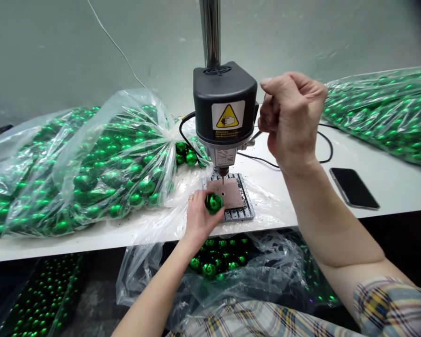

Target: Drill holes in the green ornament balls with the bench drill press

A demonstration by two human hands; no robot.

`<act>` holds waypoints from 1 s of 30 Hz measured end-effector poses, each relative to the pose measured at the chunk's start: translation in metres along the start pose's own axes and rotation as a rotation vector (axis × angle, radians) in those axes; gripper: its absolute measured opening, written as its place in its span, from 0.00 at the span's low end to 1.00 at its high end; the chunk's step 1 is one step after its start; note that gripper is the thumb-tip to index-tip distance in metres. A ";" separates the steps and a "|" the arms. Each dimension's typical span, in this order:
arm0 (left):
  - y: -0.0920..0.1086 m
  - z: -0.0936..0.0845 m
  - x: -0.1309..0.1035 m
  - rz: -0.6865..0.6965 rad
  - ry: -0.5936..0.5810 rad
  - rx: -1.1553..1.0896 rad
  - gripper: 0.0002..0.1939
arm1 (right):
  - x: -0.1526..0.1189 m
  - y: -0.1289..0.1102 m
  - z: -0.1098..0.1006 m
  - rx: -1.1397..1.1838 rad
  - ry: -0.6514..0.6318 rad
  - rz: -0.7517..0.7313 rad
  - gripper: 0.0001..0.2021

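My left hand (204, 216) pinches a shiny green bauble (214, 203) between thumb and fingers. It holds the bauble at the left side of a pinkish square plate (236, 194) on the metal base (247, 214) of a small bench drill press (225, 103). The thin drill bit (223, 179) points down above a small hole in the plate, just right of the bauble. My right hand (293, 114) is closed in a fist beside the drill head's right side. Its fingers are curled away from view, so what they grip, if anything, is hidden.
Clear plastic bags of green baubles lie on the white table (354, 161): a big bag (91, 164) at left, another bag (382, 112) at right. A phone (355, 188) lies at right. Below the table edge hangs an open bag (266, 276) with more baubles. A black cable (328, 145) crosses behind.
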State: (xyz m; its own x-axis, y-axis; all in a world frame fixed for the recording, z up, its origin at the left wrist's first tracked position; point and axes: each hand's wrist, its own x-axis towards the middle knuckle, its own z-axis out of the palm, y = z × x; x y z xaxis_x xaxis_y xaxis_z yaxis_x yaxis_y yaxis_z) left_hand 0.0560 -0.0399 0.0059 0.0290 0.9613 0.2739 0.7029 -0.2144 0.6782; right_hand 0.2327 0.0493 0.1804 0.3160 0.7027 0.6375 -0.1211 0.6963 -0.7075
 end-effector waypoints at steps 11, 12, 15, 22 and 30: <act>-0.038 -0.037 0.096 -0.071 -0.146 0.669 0.16 | 0.003 0.013 -0.006 0.047 -0.020 -0.064 0.25; -0.045 -0.030 0.115 -0.101 -0.162 0.711 0.19 | 0.002 0.011 -0.005 0.049 -0.022 -0.061 0.24; -0.059 -0.015 0.152 -0.114 -0.204 0.708 0.22 | 0.001 0.009 -0.003 0.088 -0.011 -0.066 0.23; -0.065 -0.032 0.143 -0.196 -0.044 0.004 0.21 | 0.001 0.009 0.000 0.138 0.023 -0.095 0.25; -0.032 -0.045 0.070 -0.578 -0.206 -1.307 0.24 | 0.001 0.009 -0.002 0.039 0.003 -0.104 0.29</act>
State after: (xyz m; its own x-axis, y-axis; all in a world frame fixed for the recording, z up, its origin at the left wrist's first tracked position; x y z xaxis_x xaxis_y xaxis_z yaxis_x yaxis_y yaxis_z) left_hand 0.0036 0.0269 0.0336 0.1498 0.9499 -0.2742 -0.4866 0.3122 0.8159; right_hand 0.2336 0.0562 0.1744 0.3314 0.6256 0.7062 -0.1239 0.7709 -0.6248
